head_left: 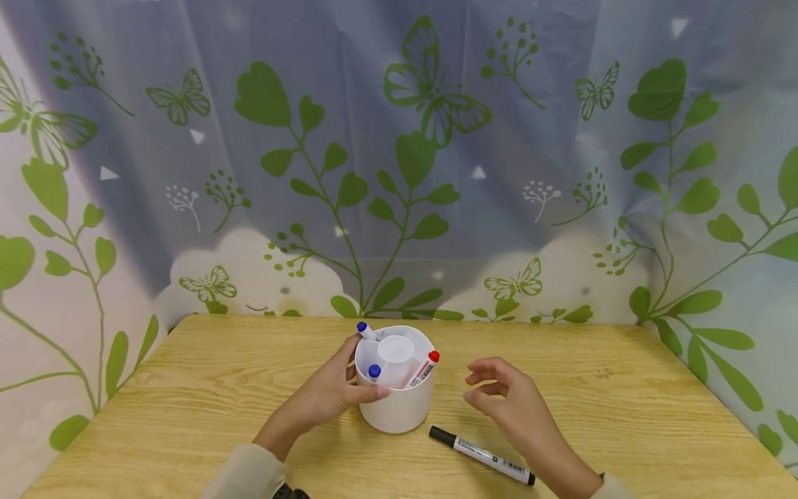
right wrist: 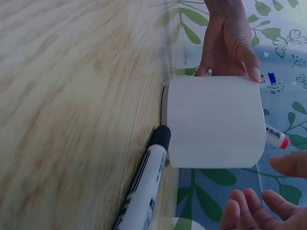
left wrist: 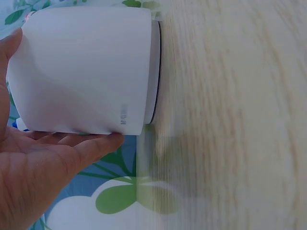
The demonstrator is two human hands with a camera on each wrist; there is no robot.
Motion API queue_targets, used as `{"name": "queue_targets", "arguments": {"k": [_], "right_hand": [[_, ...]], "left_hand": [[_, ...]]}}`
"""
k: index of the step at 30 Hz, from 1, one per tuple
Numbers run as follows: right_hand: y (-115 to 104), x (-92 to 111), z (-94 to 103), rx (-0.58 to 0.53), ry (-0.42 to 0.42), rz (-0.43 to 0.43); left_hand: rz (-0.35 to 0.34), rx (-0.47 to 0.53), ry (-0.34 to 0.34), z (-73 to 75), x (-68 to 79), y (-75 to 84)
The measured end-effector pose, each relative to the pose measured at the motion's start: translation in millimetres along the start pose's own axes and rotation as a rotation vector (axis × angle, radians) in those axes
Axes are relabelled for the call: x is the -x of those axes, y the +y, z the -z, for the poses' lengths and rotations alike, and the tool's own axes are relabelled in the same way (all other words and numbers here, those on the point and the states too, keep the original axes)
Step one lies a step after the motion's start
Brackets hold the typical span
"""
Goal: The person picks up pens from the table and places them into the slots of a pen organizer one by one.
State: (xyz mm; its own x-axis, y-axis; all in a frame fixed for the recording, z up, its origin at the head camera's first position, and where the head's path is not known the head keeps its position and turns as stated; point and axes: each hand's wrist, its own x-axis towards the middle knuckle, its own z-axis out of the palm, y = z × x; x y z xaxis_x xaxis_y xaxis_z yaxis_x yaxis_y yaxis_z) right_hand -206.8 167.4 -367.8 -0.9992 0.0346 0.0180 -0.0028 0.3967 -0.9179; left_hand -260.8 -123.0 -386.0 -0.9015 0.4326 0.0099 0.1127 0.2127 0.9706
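A round white pen holder point(head_left: 396, 409) stands upright on the wooden table. My left hand point(head_left: 333, 388) grips its left side, thumb at the front rim and fingers along the outer wall. Inside are two blue-capped markers point(head_left: 366, 331) and a red-capped marker point(head_left: 425, 367), which leans towards the right rim. To the right of the holder my right hand point(head_left: 514, 409) hovers with loosely bent fingers and nothing between them. Below that hand lies a black-capped whiteboard marker point(head_left: 483, 454), its cap end pointing at the holder.
The light wooden table point(head_left: 206, 402) reaches back to a curtain point(head_left: 399, 208) printed with green leaves and butterflies. More of this patterned cloth hangs along the left and right sides. A dark band point(head_left: 290, 492) shows at the left wrist.
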Motion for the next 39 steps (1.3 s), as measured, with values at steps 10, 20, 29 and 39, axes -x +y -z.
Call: {"name": "queue_targets", "arguments": {"k": [10,20,29,39], "right_hand": [[18.2,7.3,26.3,0.148,-0.079,-0.079],[36.8,10.3,41.2,0.194,-0.227,-0.050],[57.3,11.8,50.2,0.233,-0.370,0.001],[65.0,14.5,49.5,0.211,-0.402,-0.008]], "left_hand": [[-0.001,0.001,-0.028,5.1,1.5,3.4],[-0.019,0.000,-0.045,8.8,0.9,-0.3],[-0.040,-0.042,-0.042,10.5,1.6,2.1],[-0.053,-0.027,-0.055,16.1,1.1,-1.8]]}}
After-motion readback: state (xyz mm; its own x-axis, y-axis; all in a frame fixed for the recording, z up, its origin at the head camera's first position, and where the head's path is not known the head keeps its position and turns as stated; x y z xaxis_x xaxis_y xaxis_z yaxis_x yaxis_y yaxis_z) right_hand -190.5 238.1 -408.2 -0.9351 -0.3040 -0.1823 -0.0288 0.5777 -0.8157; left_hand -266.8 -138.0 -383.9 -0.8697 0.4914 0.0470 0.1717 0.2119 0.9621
